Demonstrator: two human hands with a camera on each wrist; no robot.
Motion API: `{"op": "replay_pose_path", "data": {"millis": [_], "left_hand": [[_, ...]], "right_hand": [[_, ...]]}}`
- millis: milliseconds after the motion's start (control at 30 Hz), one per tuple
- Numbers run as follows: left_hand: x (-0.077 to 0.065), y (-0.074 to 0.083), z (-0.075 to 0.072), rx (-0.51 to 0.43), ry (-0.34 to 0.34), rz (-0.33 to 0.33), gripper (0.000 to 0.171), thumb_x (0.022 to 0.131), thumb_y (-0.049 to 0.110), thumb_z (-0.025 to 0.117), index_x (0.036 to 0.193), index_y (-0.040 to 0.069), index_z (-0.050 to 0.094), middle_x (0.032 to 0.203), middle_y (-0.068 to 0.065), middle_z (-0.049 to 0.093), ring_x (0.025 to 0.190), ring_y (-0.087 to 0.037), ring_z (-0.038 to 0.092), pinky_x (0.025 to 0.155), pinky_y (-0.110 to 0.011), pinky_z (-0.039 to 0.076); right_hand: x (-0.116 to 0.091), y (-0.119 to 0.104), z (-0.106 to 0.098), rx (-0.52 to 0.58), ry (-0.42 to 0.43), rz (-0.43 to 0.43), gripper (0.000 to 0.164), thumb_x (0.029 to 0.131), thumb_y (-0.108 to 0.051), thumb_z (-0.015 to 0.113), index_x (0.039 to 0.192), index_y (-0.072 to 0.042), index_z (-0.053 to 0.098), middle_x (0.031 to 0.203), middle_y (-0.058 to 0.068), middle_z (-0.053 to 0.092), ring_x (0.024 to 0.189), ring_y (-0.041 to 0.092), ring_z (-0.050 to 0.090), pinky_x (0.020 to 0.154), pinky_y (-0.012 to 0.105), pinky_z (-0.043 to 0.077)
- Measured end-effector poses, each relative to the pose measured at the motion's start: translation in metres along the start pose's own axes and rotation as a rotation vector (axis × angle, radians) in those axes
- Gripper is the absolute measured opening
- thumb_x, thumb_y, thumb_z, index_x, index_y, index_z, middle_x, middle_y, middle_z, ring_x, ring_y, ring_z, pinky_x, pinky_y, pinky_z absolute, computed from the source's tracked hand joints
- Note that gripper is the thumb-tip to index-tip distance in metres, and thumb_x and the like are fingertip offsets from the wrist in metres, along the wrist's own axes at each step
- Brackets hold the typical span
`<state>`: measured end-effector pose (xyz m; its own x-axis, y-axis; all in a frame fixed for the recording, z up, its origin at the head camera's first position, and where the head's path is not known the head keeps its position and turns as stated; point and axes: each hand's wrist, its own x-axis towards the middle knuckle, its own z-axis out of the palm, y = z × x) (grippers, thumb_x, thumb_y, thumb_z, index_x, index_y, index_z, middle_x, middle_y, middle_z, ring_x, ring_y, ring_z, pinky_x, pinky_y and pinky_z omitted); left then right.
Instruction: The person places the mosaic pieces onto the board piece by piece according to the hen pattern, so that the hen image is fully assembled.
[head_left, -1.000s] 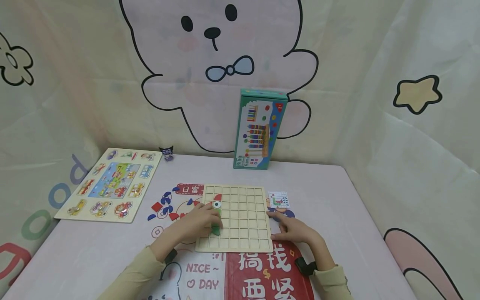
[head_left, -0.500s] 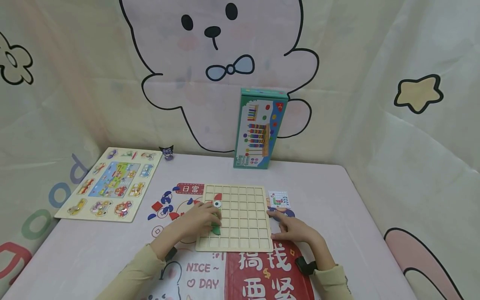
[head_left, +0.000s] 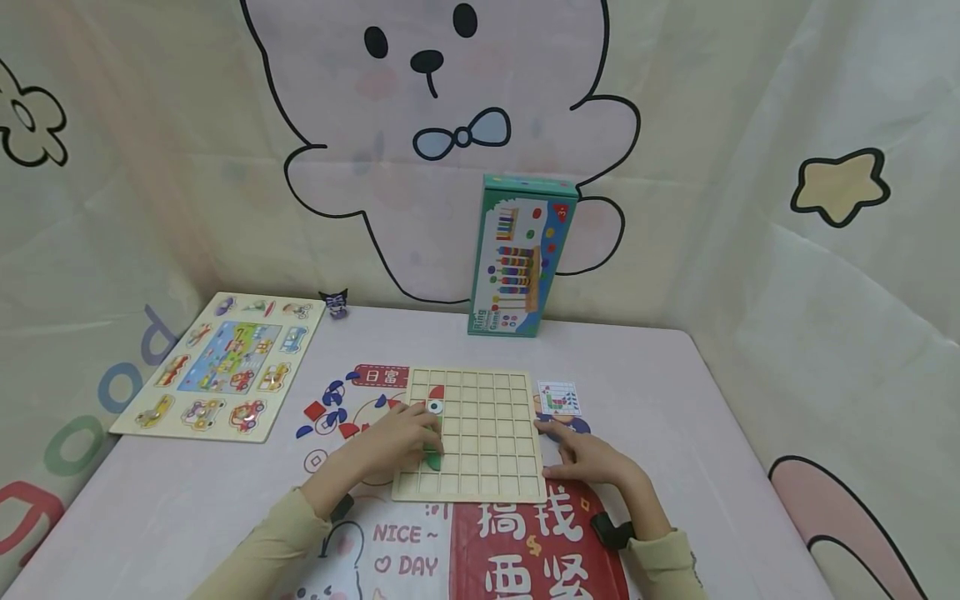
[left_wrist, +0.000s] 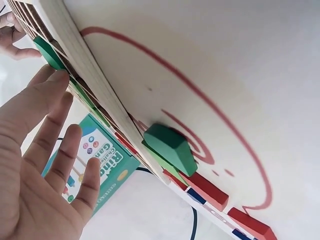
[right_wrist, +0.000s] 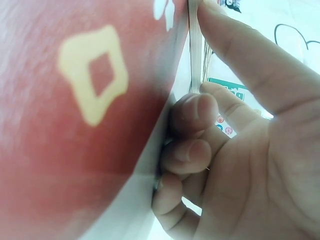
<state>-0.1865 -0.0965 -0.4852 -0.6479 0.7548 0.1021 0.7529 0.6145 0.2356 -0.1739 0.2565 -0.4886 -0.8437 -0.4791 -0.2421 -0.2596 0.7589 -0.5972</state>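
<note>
A pale wooden grid board (head_left: 487, 433) lies flat, with several coloured pieces set in its left columns. Among them are a red piece (head_left: 437, 392), a white piece with an eye (head_left: 434, 407) and a green piece (head_left: 432, 461). My left hand (head_left: 401, 437) reaches over these columns. In the left wrist view its thumb and forefinger tips touch the near end of a green piece (left_wrist: 47, 52), while the other fingers stay extended. At the board's right edge, my right hand (head_left: 588, 457) rests thumb and forefinger, spread apart. Its other fingers are curled under in the right wrist view.
Loose red and blue pieces (head_left: 330, 407) lie left of the board. A small pattern card (head_left: 557, 398) is at its right. Farther off are a picture puzzle board (head_left: 225, 367), a small figurine (head_left: 335, 304) and an upright game box (head_left: 521, 258).
My left hand shifts very slightly left and back, still over the same green pieces. The right hand keeps its place at the board's edge.
</note>
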Motion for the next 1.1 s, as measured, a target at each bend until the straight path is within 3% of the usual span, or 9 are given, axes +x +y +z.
{"op": "replay_pose_path", "data": {"millis": [233,433,733,1100], "left_hand": [[-0.0008,0.0011,-0.0017,0.001,0.015,0.004,0.018,0.078,0.023,0.073,0.094,0.030,0.072,0.102,0.009,0.060,0.103,-0.015,0.049,0.086,-0.038,0.038],[-0.0021,0.0028,-0.0069,-0.003,-0.008,0.000,0.021,0.079,0.020,0.072,0.097,0.029,0.072,0.103,0.007,0.061,0.116,-0.024,0.049,0.092,-0.042,0.039],[-0.0014,0.0027,-0.0080,0.018,-0.009,0.001,0.020,0.078,0.020,0.073,0.096,0.030,0.073,0.104,0.007,0.061,0.106,-0.016,0.049,0.091,-0.039,0.038],[-0.0029,0.0010,-0.0060,0.005,-0.005,-0.021,0.021,0.078,0.020,0.072,0.097,0.029,0.072,0.104,0.007,0.061,0.117,-0.022,0.049,0.096,-0.044,0.037]], "right_hand": [[0.0003,-0.0011,0.0003,0.012,0.001,-0.002,0.074,0.077,-0.040,0.072,0.140,-0.018,0.039,0.062,-0.003,0.046,0.050,0.006,0.039,0.047,0.020,0.035],[-0.0001,-0.0004,-0.0002,0.009,-0.005,-0.012,0.073,0.078,-0.038,0.071,0.140,-0.018,0.038,0.062,-0.002,0.046,0.050,0.007,0.039,0.047,0.021,0.034],[0.0000,0.0003,-0.0005,0.001,-0.010,-0.011,0.073,0.078,-0.038,0.071,0.140,-0.019,0.039,0.061,-0.003,0.046,0.049,0.006,0.039,0.047,0.021,0.033],[-0.0004,-0.0018,-0.0005,0.006,-0.010,-0.008,0.072,0.078,-0.039,0.071,0.140,-0.019,0.039,0.061,-0.003,0.046,0.049,0.005,0.038,0.047,0.020,0.032]]}}
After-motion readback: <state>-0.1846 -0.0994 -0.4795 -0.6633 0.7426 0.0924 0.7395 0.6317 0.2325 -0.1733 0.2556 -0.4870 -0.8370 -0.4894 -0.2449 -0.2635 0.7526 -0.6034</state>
